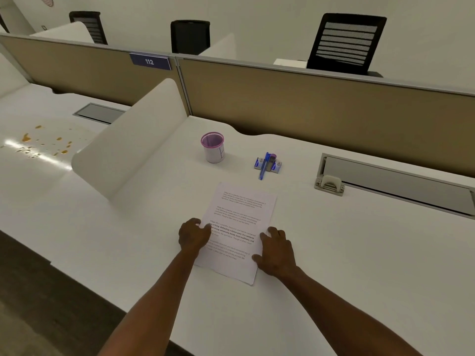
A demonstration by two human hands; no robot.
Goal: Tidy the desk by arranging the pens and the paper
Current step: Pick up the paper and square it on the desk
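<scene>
1. From where I stand, the tidying looks partway through. A printed paper stack [237, 232] lies on the white desk [359, 253] right in front of the person, tilted slightly off square with the desk edge. I judge the squaring-up to be the step in hand.

2. The left hand [194, 235] sits at the stack's 9 o'clock edge, fingers curled with the tips resting on the sheet. It pinches nothing that I can see.

3. The right hand [276, 250] lies at the 3 o'clock edge, fingers loosely spread and flat, the thumb touching the paper's side. Both hands bracket the stack; neither lifts it.

4. The pens seem not yet dealt with. A blue pen [264, 166] lies at 12 o'clock from the paper, resting across a small blue-and-white box [268, 165], with a darker, purple-capped item beside it that I cannot identify.

5. A purple-rimmed mesh cup [212, 147] stands upright at about 11 o'clock from the paper, well apart from the pen. From this angle its inside looks empty; no pen pokes above the rim.

6. My guess is that the pens belong in that cup. That, and the final straightening of the paper, is what remains.
</scene>
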